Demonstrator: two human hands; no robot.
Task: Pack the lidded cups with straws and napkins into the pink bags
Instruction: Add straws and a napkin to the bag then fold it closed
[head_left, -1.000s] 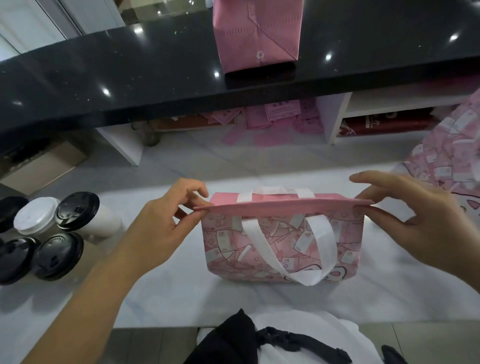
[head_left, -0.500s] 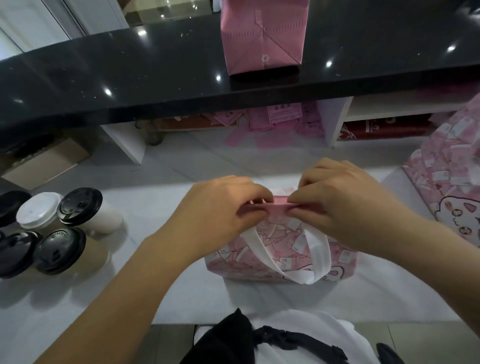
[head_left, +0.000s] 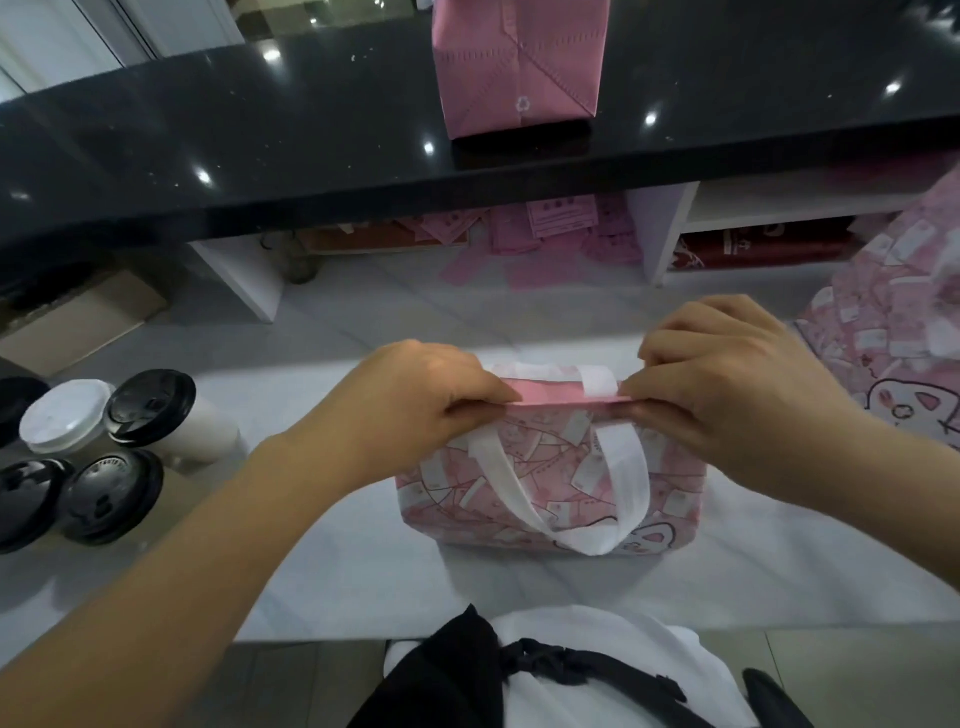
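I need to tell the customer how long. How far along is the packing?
Done: one pink bag stands on the black counter. In hand: left hand and right hand pinch the patterned bag's top edge; contents hidden. Left: five lidded cups stand unpacked.

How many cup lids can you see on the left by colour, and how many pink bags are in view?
Black lids: 4, two cut off by the frame edge
White lids: 1
Pink bags: 3, one pinched at its rim by both hands, one on the black counter, one at the right edge
Total: 8
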